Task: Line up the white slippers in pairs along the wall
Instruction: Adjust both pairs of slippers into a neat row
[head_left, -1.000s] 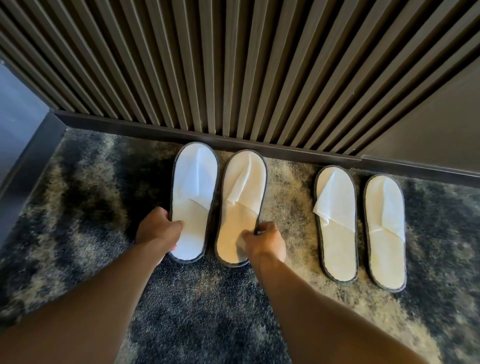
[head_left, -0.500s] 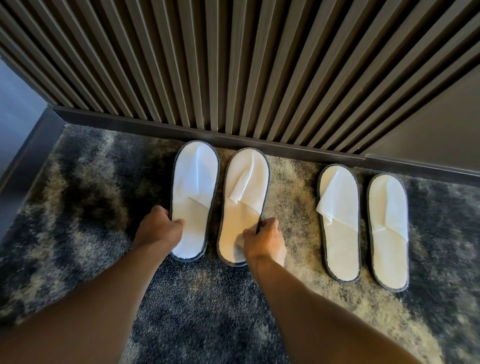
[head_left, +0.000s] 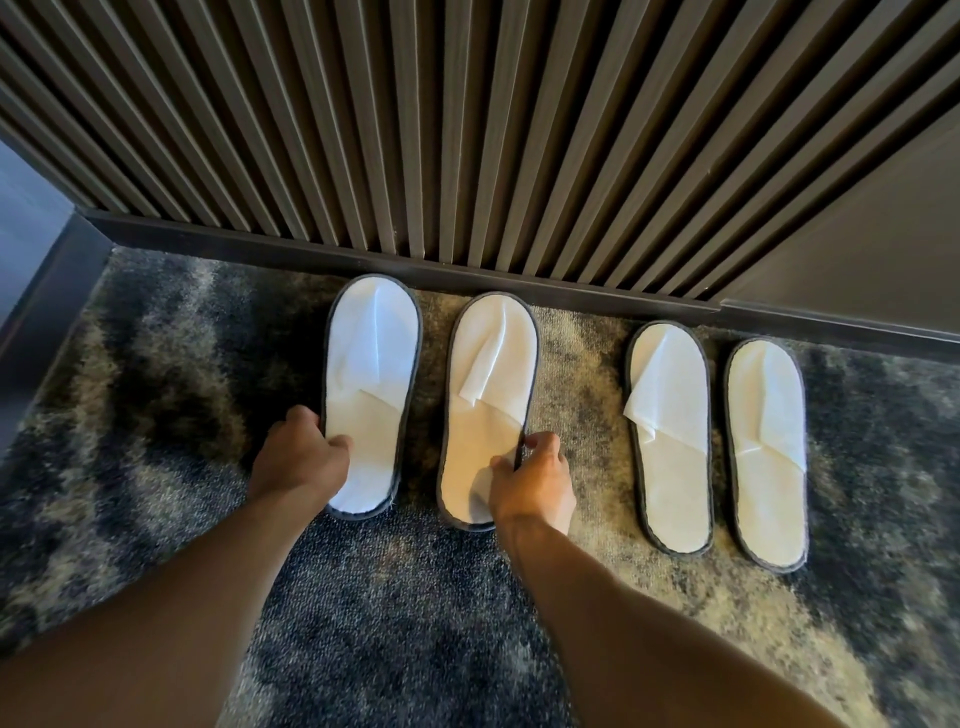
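Several white slippers with dark rims lie flat on the carpet, toes toward the slatted wall (head_left: 467, 130). My left hand (head_left: 298, 460) grips the heel edge of the leftmost slipper (head_left: 371, 364). My right hand (head_left: 535, 480) pinches the right heel edge of the second slipper (head_left: 491, 384), thumb on its insole. A narrow gap separates these two. To the right, apart from my hands, lie the third slipper (head_left: 670, 431) and fourth slipper (head_left: 766, 447) side by side.
A dark baseboard (head_left: 467, 273) runs along the foot of the wall. A grey wall panel (head_left: 31, 218) closes off the left side. The mottled grey and beige carpet (head_left: 415, 623) covers the floor toward me.
The two left slippers have shifted slightly apart and toward the wall, both still held at the heel. The right pair has not moved.
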